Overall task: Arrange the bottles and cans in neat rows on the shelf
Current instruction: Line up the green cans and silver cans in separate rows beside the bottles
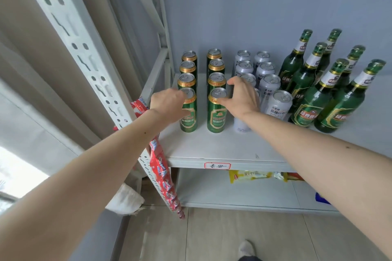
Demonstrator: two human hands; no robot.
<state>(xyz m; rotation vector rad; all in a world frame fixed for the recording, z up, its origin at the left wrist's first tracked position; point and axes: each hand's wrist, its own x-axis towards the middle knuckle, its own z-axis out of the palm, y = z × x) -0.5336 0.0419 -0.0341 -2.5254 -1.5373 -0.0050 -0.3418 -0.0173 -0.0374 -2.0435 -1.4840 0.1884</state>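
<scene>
At the far left of the shelf [212,150] my left hand [167,104] comes in over the front green can of the left row [188,112], wrapped around its upper left side; the fingers themselves are tucked behind the hand and the can's rim, so I cannot tell how firmly they close, only that they sit against it. That can stands upright, and three more line up straight behind it. Next along, my right hand [239,97] lies between the second green row and the white cans: the thumb touches the top edge of the front green can of the second row [216,112], while the other fingers spread apart toward the white side, not clamped on anything that I can see. This hand is the nearer one to the front white can on the left [240,125], which sits directly under my wrist with only its lower body showing. I judge the next nudge turns on that gap. Further right, the other front white can [277,106] stands clear, and the green bottles [307,99] crowd in looser, overlapping rows, the back ones partly hidden.
</scene>
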